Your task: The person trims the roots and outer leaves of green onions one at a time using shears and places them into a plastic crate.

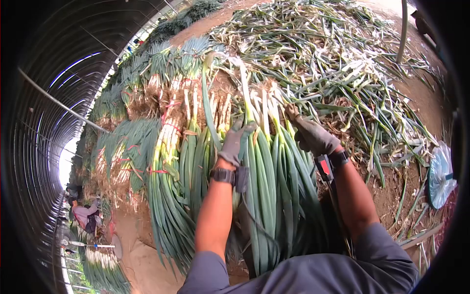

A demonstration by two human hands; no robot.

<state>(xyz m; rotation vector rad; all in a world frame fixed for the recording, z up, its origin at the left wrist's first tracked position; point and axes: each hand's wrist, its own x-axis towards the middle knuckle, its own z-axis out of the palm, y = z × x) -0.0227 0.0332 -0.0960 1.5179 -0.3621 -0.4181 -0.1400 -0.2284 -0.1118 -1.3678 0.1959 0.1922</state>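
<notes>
My left hand [237, 139], in a grey glove, is closed around a green onion [246, 98] near the top of its white stem. A long loose leaf [206, 98] arches up beside that hand and bends over at its top. My right hand [316, 136], also gloved and soiled at the fingertips, is held just right of several green onions [281, 130] with roots still on. Its fingers are apart, and I see nothing in them. Loose green onions [262, 181] lie under and between my forearms, leaves toward my body.
Tied bundles of green onions [169, 132] with red bands lie to the left, with more rows behind. A large heap of stripped leaves [323, 54] spreads across the back and right. A blue-white plastic bag [440, 174] is at far right. Another person [85, 215] is at far left.
</notes>
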